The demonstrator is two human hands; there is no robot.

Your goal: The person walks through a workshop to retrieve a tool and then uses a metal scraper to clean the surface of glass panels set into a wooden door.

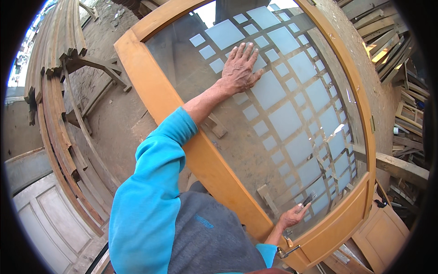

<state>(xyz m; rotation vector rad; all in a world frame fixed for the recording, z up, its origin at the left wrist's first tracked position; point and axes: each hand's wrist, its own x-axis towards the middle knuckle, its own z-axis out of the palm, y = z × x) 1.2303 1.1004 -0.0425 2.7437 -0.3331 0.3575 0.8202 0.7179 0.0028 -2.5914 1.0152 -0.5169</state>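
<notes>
On glazed wooden door [157, 84] | left grip [239, 73] flat, released | right grip [292, 217] grasping small tool [309, 199] | timber [57, 45] alongside

An orange-brown wooden door [214, 166] is lying roughly flat, framing a large clear glass pane [284, 120] that is bearing frosted squares of mixed sizes. A small, dark-handled tool [309, 199] is slanting over the pane's lower end, near the frame.
</notes>
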